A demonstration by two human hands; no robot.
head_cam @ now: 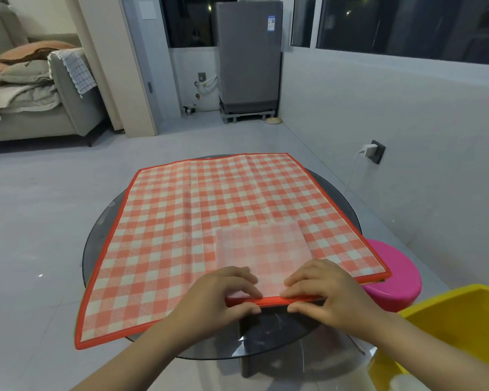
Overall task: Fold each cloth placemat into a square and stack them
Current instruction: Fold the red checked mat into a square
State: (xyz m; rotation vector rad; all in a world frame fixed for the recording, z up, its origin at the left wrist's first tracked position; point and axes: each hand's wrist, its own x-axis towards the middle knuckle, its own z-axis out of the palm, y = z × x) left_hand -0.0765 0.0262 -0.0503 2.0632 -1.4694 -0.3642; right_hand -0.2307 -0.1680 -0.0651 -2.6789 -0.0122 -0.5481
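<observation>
**Inspector:** The folded placemat [261, 255], pale side up, lies on the large checked placemat [181, 221], which is spread flat over the round glass table [271, 334]. Its red-bound edge runs directly under the fingertips of both hands.

**Assistant:** State of the hands?

**Inspector:** The left hand [223, 292] and the right hand [322, 289] both pinch that red edge: fingers curled down on top of the cloth, thumbs against the near side below. The two sets of fingertips sit close together, with a short stretch of binding showing between them.

**Assistant:** Step in hand?

**Inspector:** In my judgement, squaring and pressing the near edge of the folded piece. The layers of binding look stacked there, though I cannot count them.

**Assistant:** How should it be done well?

**Inspector:** Keep the bound edges flush under the fingers before pressing. Slide the fingertips outward from the middle, so the crease beyond the fingers sets flat. Check the far corners, ahead of the fingertips, for overhang.

**Assistant:** Hazards?

**Inspector:** The spread placemat beneath may drag along if the pressure is uneven. A pink stool [393, 272] and a yellow tub [449, 320] stand to the right of the right-hand fingers, off the table
</observation>
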